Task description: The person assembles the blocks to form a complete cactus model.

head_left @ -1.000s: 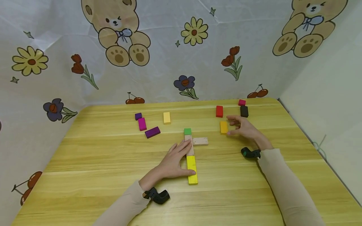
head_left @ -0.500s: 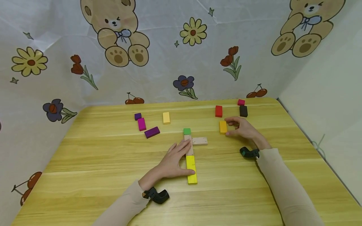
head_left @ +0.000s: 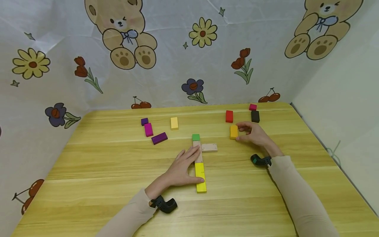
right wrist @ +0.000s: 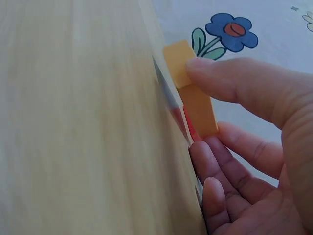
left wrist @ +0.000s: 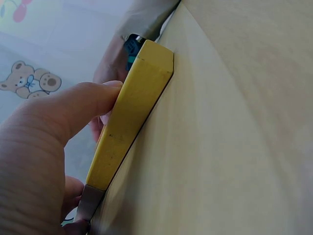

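In the head view my left hand [head_left: 179, 171] lies spread over a row of wooden blocks, thumb on the long yellow block [head_left: 200, 184] and fingers on a plain wood block [head_left: 198, 158]. A green block [head_left: 196, 137] caps the row's far end, and another plain block [head_left: 209, 147] juts out to the right. My right hand [head_left: 255, 134] pinches an orange-yellow block [head_left: 233, 132] between thumb and fingers by its two ends. A gap shows under that block [right wrist: 198, 110] in the right wrist view, so it looks slightly raised off the table.
Behind the right hand lie a red block [head_left: 229, 116], a black block [head_left: 255, 116] and a small pink one [head_left: 253, 107]. At the back left are a pale yellow block [head_left: 174, 123], a magenta block [head_left: 148, 130] and two purple blocks [head_left: 159, 138]. A patterned cloth [head_left: 168, 65] hangs behind the table.
My right hand has closed its thumb and fingers on the orange-yellow block, which has risen slightly. My left hand has stayed on the row.
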`<state>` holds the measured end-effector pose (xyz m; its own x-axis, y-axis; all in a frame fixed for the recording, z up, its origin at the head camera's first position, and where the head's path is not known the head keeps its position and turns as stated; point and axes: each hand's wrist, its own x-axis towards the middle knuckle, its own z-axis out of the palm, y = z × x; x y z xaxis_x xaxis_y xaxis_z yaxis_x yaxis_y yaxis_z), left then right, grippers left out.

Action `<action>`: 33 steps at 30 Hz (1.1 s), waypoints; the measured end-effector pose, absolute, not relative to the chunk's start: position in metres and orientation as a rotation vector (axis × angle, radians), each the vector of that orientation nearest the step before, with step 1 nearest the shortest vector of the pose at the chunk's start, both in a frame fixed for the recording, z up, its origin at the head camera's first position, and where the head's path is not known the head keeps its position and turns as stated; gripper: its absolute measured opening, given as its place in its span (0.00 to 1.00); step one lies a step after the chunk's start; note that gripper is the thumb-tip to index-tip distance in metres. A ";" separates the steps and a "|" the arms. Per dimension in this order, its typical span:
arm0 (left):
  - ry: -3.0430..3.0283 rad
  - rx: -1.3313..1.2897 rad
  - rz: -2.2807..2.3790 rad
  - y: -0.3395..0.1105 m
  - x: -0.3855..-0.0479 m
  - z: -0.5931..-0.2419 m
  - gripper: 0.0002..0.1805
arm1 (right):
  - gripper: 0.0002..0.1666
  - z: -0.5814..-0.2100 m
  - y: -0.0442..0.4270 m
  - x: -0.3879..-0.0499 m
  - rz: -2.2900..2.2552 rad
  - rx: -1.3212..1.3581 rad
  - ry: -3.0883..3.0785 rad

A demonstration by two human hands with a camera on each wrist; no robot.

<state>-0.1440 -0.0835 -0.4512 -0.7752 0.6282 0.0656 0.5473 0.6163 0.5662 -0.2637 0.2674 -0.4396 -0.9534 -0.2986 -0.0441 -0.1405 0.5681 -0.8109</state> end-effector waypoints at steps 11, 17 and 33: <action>2.699 0.984 0.869 -0.083 -0.144 -0.453 0.58 | 0.40 -0.434 0.242 -0.259 -1.377 -0.384 2.594; 2.699 0.972 0.847 -0.082 -0.144 -0.452 0.58 | 0.38 -0.429 0.221 -0.258 -1.348 -0.487 2.583; 2.689 0.962 0.860 -0.083 -0.145 -0.451 0.58 | 0.34 -0.434 0.200 -0.263 -1.247 -0.605 2.605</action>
